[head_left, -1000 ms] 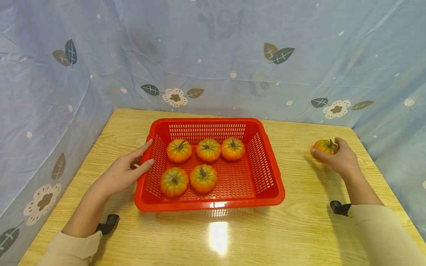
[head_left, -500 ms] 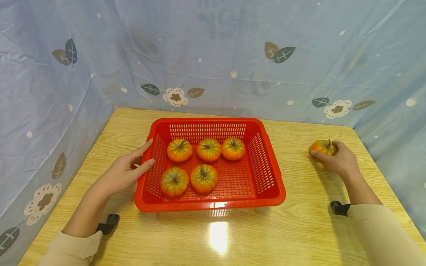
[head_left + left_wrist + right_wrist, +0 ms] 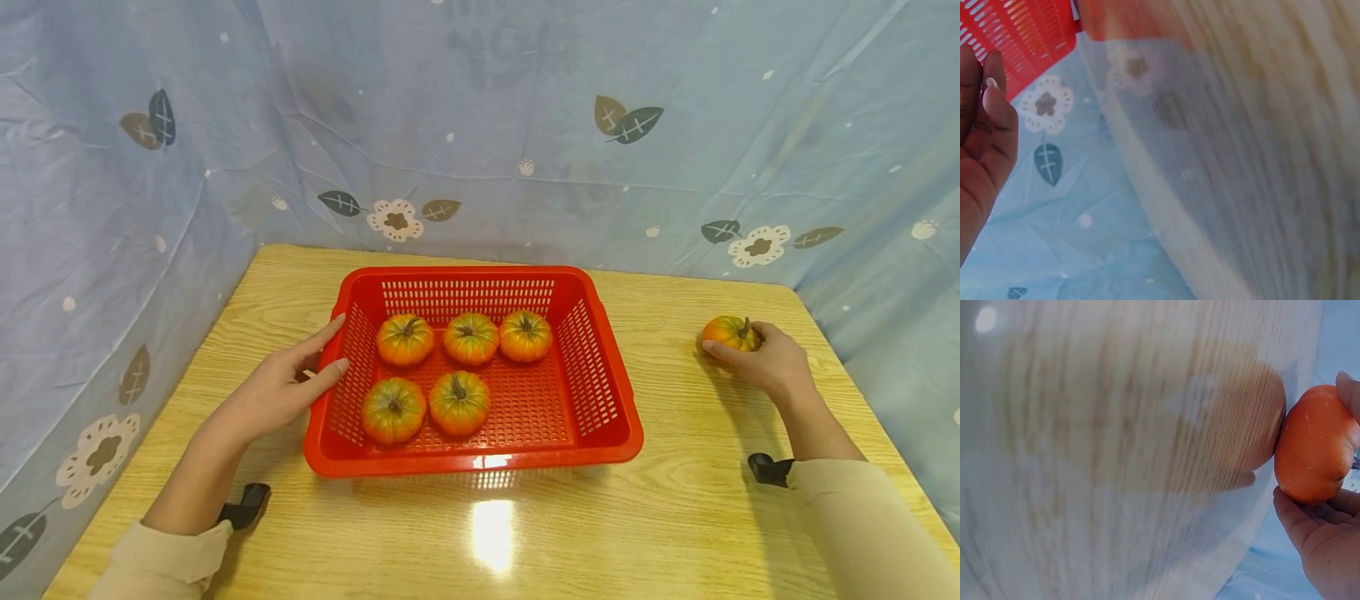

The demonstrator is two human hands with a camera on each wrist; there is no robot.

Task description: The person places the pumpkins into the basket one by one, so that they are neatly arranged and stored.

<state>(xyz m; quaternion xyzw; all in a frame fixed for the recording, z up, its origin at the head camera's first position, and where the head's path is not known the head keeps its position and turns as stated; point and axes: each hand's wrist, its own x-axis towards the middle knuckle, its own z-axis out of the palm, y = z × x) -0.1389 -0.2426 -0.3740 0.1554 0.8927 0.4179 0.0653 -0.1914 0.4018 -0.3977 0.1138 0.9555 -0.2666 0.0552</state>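
Observation:
A red slotted plastic basket (image 3: 480, 457) stands on the wooden table. Inside it lie several small orange pumpkins (image 3: 460, 403), all toward its left and back. At the basket's left rim, my left hand (image 3: 281, 387) holds on with thumb and forefinger laid over the edge; its other fingers are mostly hidden in the head view. Far to the right, my right hand (image 3: 772, 364) grips one more pumpkin (image 3: 723, 331) between thumb and fingers. In the right wrist view this pumpkin (image 3: 1313, 447) sits at the table surface, its stem pointing away from the table.
The pale wooden table (image 3: 675, 517) has a glossy top that mirrors things. A patterned blue cloth (image 3: 480, 133) hangs around its back and sides. Bare wood lies between the basket and the right hand. Black wrist mounts (image 3: 247, 506) sit below both hands.
My right hand and its pumpkin have shifted very slightly left, with the fingers settling a little lower around it. The left hand and the basket stay where they were.

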